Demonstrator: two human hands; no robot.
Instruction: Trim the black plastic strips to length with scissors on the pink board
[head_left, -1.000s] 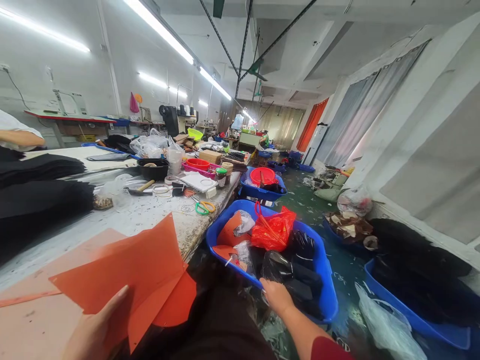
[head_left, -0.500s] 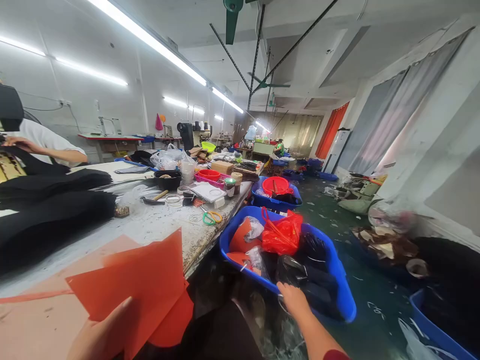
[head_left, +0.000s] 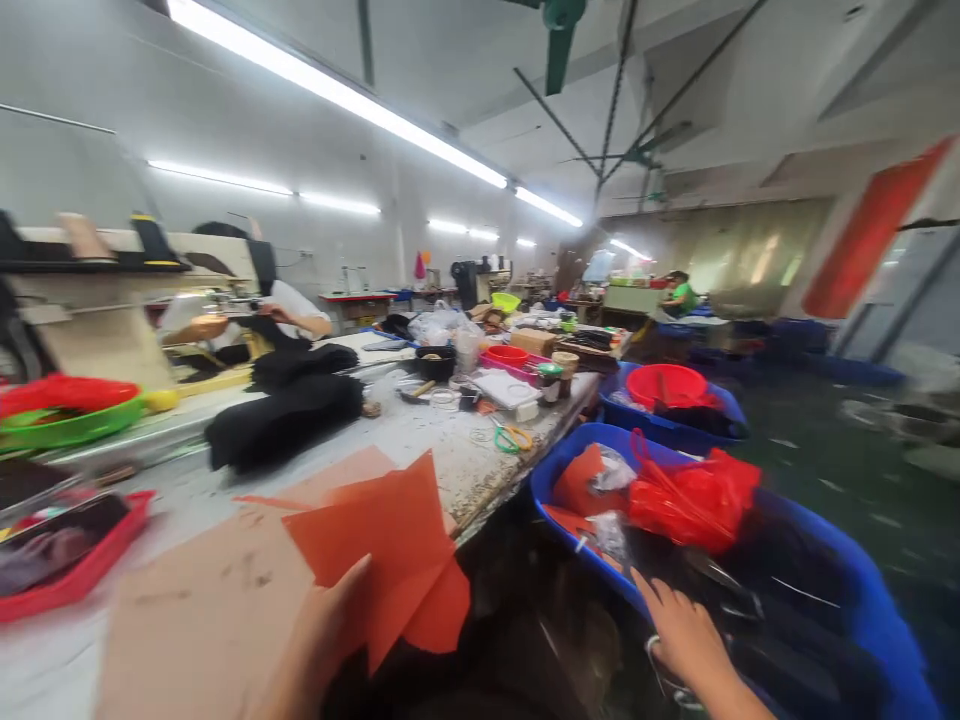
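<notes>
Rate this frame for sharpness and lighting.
Head view: motion blur softens everything, worst toward the right edge; the orange sheets in the left hand and the right hand in the blue tub have smeared outlines; the ceiling tube lights are blown out white; the wide lens bows the table edge and ceiling lines.

View swung left, revealing a red tray (head_left: pixel 79 578) left of orange sheets (head_left: pixel 390 545).

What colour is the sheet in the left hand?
The sheet is orange-red, shown in the head view.
</notes>
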